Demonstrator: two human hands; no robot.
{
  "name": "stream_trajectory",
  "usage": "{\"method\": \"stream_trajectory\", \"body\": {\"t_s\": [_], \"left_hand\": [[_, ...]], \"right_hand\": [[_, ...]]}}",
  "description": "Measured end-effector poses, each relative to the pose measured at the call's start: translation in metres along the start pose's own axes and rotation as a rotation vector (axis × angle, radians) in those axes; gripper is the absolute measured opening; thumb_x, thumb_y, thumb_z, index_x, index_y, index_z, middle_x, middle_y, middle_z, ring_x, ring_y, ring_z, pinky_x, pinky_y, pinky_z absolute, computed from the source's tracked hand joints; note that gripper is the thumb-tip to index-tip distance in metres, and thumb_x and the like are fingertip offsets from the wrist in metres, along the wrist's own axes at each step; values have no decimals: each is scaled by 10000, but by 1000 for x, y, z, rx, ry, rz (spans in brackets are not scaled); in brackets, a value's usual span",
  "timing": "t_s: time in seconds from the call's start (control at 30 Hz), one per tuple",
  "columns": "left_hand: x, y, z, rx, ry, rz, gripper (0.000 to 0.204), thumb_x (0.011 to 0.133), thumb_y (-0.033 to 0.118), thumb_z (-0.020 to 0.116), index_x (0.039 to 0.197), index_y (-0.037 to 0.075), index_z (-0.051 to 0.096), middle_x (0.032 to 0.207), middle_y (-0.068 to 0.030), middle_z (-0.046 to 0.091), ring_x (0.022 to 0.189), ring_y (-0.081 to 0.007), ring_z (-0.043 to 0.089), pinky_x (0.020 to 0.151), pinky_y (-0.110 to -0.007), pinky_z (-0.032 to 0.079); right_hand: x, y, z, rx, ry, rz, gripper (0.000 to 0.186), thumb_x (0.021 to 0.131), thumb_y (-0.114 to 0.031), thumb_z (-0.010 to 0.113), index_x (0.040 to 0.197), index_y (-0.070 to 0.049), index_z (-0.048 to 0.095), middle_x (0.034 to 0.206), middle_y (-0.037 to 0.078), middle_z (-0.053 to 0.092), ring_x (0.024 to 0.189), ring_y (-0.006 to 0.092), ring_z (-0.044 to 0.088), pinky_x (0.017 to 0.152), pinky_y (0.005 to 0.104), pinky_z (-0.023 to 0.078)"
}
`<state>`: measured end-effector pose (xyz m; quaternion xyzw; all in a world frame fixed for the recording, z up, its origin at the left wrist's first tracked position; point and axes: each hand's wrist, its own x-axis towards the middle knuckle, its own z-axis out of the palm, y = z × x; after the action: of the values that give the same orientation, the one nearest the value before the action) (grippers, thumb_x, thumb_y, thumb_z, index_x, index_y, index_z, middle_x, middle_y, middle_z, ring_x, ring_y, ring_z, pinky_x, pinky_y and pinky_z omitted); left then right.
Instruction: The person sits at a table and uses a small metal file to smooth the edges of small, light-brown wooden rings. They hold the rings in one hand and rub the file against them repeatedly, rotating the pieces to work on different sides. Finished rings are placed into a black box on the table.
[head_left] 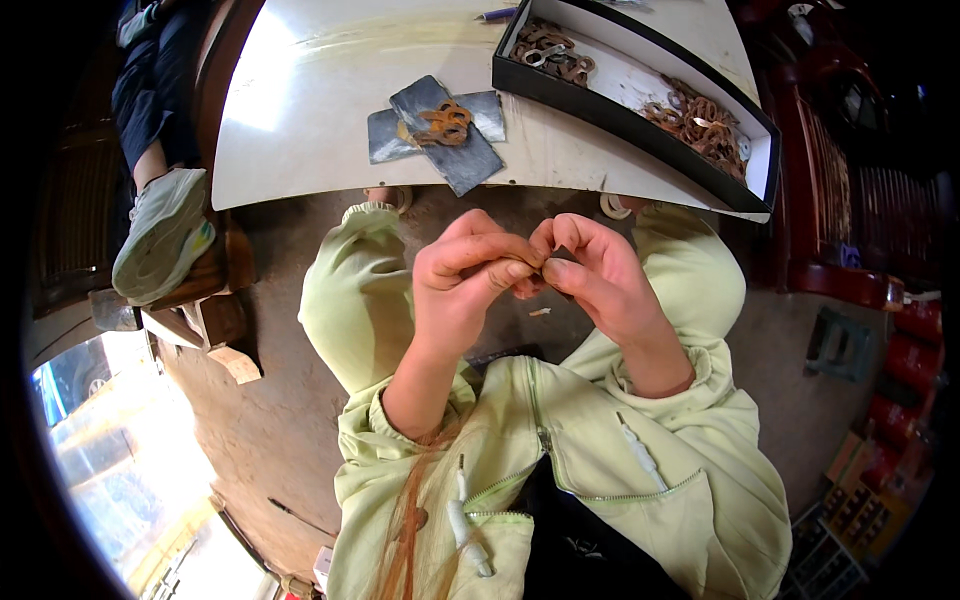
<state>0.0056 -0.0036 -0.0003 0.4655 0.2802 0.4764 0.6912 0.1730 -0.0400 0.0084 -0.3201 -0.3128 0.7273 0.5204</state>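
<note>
My left hand (462, 278) and my right hand (604, 282) meet over my lap, fingers and thumbs pinched on a small dark piece (563, 256), too hidden to identify exactly. Above them on the white table (290, 145), rusty looped metal pieces (445, 123) rest on crossed dark grey, flat rectangular sheets (470, 166).
A long black open box (540, 85) with heaps of rusty links (690, 125) stands at the table's right. A co-worker's leg and shoe (160, 235) rest at left beside wooden furniture. A purple pen (496, 15) lies at the back. A green stool (840, 343) stands at right.
</note>
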Motion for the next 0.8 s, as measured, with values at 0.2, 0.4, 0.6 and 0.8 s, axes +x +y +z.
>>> {"method": "stream_trajectory", "body": {"t_s": [0.2, 0.4, 0.6, 0.8], "left_hand": [[-1, -2, 2, -69, 6, -54, 63, 827, -34, 613, 840, -88, 640, 821, -81, 542, 637, -154, 605, 578, -254, 497], [0, -12, 5, -550, 163, -186, 121, 894, 84, 597, 952, -21, 591, 802, -60, 561, 640, -144, 581, 558, -282, 492], [0, -9, 14, -771, 117, -297, 153, 926, 140, 564, 1012, 15, 570, 727, -54, 571, 663, -150, 582, 579, -299, 489], [0, -9, 16, -745, 83, -264, 159, 934, 120, 545, 1043, 4, 548, 744, -62, 580, 690, -153, 600, 596, -280, 481]], "right_hand": [[-2, -7, 8, 2, 35, 19, 243, 864, -86, 609, 799, -72, 375, 956, 70, 516, 859, 108, 529, 778, 287, 503], [-1, -6, 5, 56, 10, -6, 226, 859, -80, 598, 814, -75, 376, 964, 82, 515, 865, 117, 536, 764, 284, 491], [-1, 1, 2, 107, -49, -154, 211, 864, -86, 585, 827, -79, 377, 999, 104, 524, 880, 142, 560, 769, 291, 492], [-1, 2, 3, 209, -47, -161, 216, 876, -110, 595, 847, -73, 385, 1032, 113, 517, 894, 159, 575, 798, 304, 512]]}}
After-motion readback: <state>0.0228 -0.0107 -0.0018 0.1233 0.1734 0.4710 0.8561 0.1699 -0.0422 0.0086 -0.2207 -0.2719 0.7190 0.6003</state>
